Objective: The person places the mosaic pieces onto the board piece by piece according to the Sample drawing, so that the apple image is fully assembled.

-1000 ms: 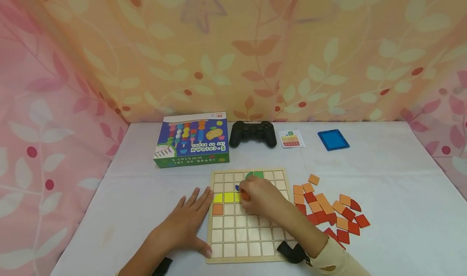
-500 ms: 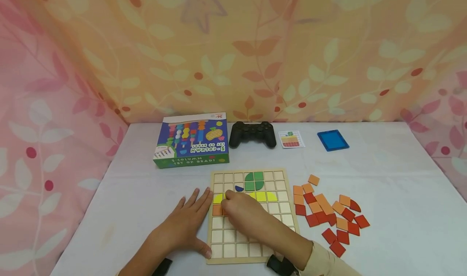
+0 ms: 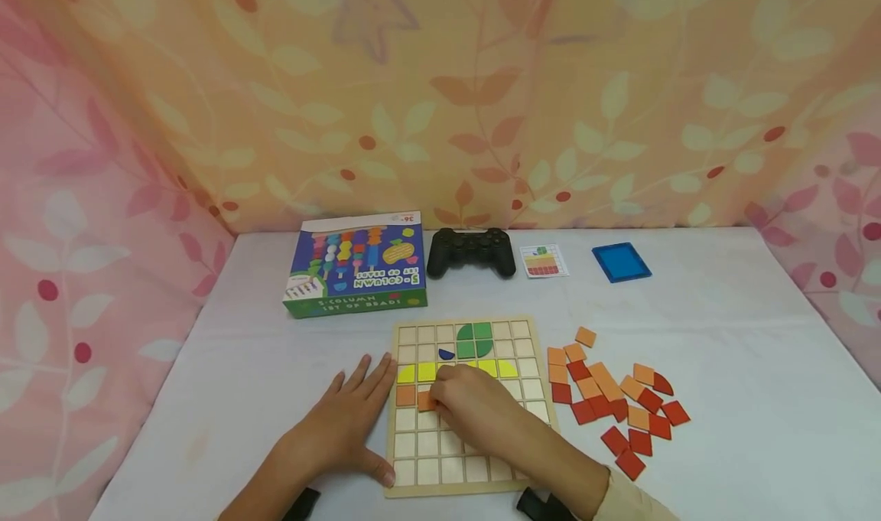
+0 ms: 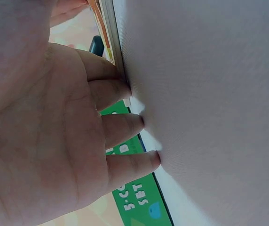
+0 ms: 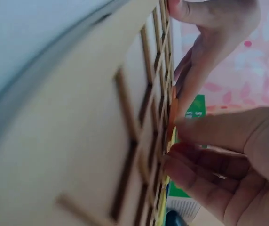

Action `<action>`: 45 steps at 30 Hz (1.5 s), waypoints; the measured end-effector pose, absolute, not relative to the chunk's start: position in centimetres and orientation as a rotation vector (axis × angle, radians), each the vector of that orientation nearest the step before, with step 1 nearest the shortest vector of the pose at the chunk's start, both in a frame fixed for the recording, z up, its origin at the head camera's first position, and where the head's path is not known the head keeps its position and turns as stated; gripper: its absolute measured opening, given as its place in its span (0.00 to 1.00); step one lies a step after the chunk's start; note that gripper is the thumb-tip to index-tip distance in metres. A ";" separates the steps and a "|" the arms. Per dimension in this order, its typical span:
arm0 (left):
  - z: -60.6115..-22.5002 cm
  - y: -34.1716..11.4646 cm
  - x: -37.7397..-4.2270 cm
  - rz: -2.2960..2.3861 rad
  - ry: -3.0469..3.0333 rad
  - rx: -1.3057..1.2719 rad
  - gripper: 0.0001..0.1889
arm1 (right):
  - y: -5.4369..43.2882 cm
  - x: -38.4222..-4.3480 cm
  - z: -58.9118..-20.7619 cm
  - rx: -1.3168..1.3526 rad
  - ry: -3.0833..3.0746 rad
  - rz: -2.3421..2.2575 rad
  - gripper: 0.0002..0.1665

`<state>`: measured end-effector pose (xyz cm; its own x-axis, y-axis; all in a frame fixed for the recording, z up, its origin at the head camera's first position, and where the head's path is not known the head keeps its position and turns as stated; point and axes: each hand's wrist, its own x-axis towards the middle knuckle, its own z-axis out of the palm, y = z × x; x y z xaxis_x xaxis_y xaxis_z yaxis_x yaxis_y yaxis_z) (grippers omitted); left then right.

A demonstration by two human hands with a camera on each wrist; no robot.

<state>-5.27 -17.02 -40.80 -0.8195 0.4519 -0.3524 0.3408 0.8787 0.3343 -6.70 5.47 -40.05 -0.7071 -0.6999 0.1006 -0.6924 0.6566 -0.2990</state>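
A wooden grid board (image 3: 475,488) lies on the white table. My right hand (image 3: 475,410) reaches over it from the right, its thumb and fingers pinching an orange square tile (image 3: 426,402) by its right side. That tile sits slightly askew in the fourth row. Left of it, another orange square tile (image 3: 406,395) lies in the first cell. Above them runs a row of yellow tiles (image 3: 427,372), partly hidden by my hand. Green tiles (image 3: 475,340) and a small blue piece (image 3: 446,353) lie higher up. My left hand (image 3: 347,425) rests spread on the table, touching the board's left edge.
Loose orange and red tiles (image 3: 582,411) are scattered right of the board. Behind it stand a bead-set box (image 3: 358,265), a black game controller (image 3: 471,253), a pattern card (image 3: 544,262) and a blue square tray (image 3: 622,262). Patterned cloth (image 3: 440,100) hangs behind.
My right hand has moved left from near the green tiles to the fourth row, bringing the orange tile to the second cell. The left hand has stayed by the board's edge.
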 end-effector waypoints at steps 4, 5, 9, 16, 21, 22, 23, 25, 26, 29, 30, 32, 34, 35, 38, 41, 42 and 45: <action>-40.8 -17.1 -5.3 0.370 2.621 0.587 0.77 | 5.9 -6.3 -40.3 -1.344 2.816 -0.392 0.07; -40.8 -17.1 -5.2 0.372 2.621 0.592 0.77 | 6.0 -6.0 -40.4 -1.394 2.819 -0.333 0.09; -40.8 -17.0 -5.2 0.384 2.618 0.600 0.77 | 6.3 -4.8 -40.4 -1.540 2.831 -0.138 0.19; -40.8 -17.1 -5.2 0.373 2.632 0.595 0.77 | 6.5 -3.7 -40.1 -1.411 2.753 -0.024 0.34; -40.9 -17.2 -5.2 0.370 2.629 0.586 0.78 | 6.9 -3.8 -40.0 -1.319 2.678 -0.136 0.39; -40.9 -17.2 -5.2 0.373 2.625 0.583 0.77 | 7.1 -3.8 -40.0 -1.302 2.670 -0.176 0.39; -40.9 -17.2 -5.2 0.372 2.624 0.582 0.77 | 7.5 -4.0 -40.0 -1.281 2.665 -0.213 0.38; -40.8 -17.1 -5.2 0.374 2.619 0.580 0.77 | 8.5 -4.3 -39.9 -1.225 2.667 -0.312 0.35; -40.8 -17.1 -5.3 0.375 2.616 0.580 0.77 | 9.1 -4.6 -39.9 -1.188 2.677 -0.356 0.33; -40.7 -17.1 -5.3 0.382 2.615 0.583 0.78 | 11.7 -5.5 -39.6 -1.056 2.767 -0.459 0.27; -40.7 -17.1 -5.3 0.386 2.614 0.582 0.78 | 12.7 -5.9 -39.5 -1.000 2.814 -0.480 0.25; -40.7 -17.0 -5.3 0.390 2.617 0.583 0.78 | 14.9 -6.9 -39.3 -0.862 2.912 -0.489 0.22; -40.7 -17.0 -5.3 0.392 2.618 0.581 0.78 | 17.2 -7.9 -39.1 -0.711 2.993 -0.488 0.21; -40.7 -17.0 -5.3 0.390 2.617 0.579 0.78 | 18.3 -8.3 -39.0 -0.629 3.019 -0.488 0.21; -40.7 -17.0 -5.3 0.393 2.609 0.565 0.78 | 21.0 -9.5 -38.9 -0.448 3.053 -0.511 0.19; -40.8 -17.0 -5.3 0.401 2.600 0.557 0.78 | 22.5 -10.3 -39.0 -0.370 3.025 -0.516 0.17; -40.8 -17.0 -5.3 0.404 2.599 0.556 0.78 | 22.8 -10.5 -39.0 -0.367 3.012 -0.510 0.16; -40.9 -17.1 -5.3 0.400 2.604 0.563 0.78 | 23.1 -11.1 -39.4 -0.381 2.986 -0.485 0.12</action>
